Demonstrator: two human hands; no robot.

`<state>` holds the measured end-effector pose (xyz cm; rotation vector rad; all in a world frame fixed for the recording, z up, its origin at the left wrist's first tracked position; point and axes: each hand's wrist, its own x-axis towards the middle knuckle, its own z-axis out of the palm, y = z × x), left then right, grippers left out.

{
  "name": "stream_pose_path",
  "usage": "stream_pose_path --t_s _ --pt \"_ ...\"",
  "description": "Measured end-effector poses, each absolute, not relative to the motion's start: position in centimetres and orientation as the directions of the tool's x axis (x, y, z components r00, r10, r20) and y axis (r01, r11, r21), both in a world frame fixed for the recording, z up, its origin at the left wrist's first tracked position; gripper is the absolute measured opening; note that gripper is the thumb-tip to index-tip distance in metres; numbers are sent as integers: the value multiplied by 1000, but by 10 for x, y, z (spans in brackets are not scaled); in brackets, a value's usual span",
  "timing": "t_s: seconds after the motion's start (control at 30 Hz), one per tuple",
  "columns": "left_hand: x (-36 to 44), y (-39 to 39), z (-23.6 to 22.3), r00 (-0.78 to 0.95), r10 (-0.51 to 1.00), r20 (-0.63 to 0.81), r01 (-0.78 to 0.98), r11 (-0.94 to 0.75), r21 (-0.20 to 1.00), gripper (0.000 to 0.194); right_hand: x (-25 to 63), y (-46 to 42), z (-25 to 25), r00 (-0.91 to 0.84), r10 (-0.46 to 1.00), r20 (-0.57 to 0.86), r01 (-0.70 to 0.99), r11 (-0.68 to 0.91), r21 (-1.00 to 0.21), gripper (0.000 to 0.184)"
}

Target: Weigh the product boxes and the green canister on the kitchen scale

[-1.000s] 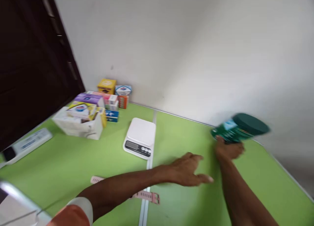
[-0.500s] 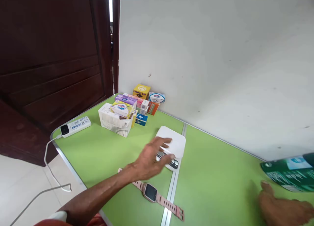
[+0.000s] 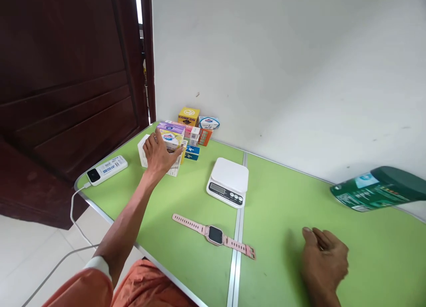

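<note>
My left hand (image 3: 159, 153) reaches far across the green table (image 3: 186, 196) and rests on the white carton (image 3: 143, 148) that holds small packets such as a yellow soap box (image 3: 173, 140). Whether the fingers grip it I cannot tell. My right hand (image 3: 324, 259) lies loosely curled on the table at the lower right, holding nothing. A dark green packet (image 3: 377, 194) lies on its side at the right edge, apart from that hand.
A white kitchen scale (image 3: 228, 181) stands mid-table. A pink smartwatch (image 3: 214, 234) lies flat nearer me. Several small boxes (image 3: 193, 123) are stacked against the white wall. A white power strip (image 3: 107, 169) with a cable sits at the left edge, beside a dark wooden door (image 3: 66, 85).
My left hand moved from beside the scale leftward to the white carton. My right hand let go of the green packet, which now lies at the right, and drew back.
</note>
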<state>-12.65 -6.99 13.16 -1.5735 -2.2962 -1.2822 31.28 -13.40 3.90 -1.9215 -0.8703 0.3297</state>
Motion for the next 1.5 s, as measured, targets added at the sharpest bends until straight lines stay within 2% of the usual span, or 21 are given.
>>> stream_pose_path --t_s 0.13,0.27,0.33,0.43,0.5,0.57,0.63,0.7,0.73,0.93,1.03,1.17,1.33,1.5 --pt "-128 -65 132 -490 718 494 801 148 579 96 313 -131 29 708 701 87 359 -250 -899 49" --pt "-125 -70 138 -469 710 526 834 160 528 86 320 -126 18 703 697 142 380 -199 -904 54" --pt "-116 -75 140 -424 696 579 861 112 496 85 312 -126 20 676 692 253 437 -100 -894 56" --pt "-87 -85 137 -278 687 671 904 -49 425 88 274 -126 41 550 684 480 542 146 -828 57" --pt "-60 -91 131 -163 685 711 911 -173 375 89 235 -124 63 420 746 517 469 310 -827 52" --pt "-33 -95 122 -63 686 725 898 -278 342 91 196 -118 83 235 854 465 299 391 -870 53" --pt "-11 -94 111 4 697 717 873 -352 337 92 167 -106 95 72 903 425 228 400 -888 68" --pt "3 -88 99 28 714 700 849 -386 361 90 154 -92 99 22 912 410 259 391 -883 82" --pt "7 -83 94 30 724 689 840 -392 376 90 154 -85 98 21 914 405 285 383 -879 83" --pt "26 -53 73 34 798 601 821 -365 438 93 184 -46 88 -53 910 410 449 389 -805 66" --pt "30 -46 65 17 841 541 824 -319 469 90 196 -34 90 -109 924 366 498 369 -785 60" --pt "20 -41 61 74 881 468 808 -328 489 88 209 -22 93 -196 938 286 538 346 -769 58" --pt "-2 -31 58 154 910 385 758 -358 545 92 216 -10 81 -305 917 256 526 387 -757 55" --pt "-15 -14 48 243 893 378 693 -432 577 75 220 0 67 -329 913 240 537 390 -748 57"
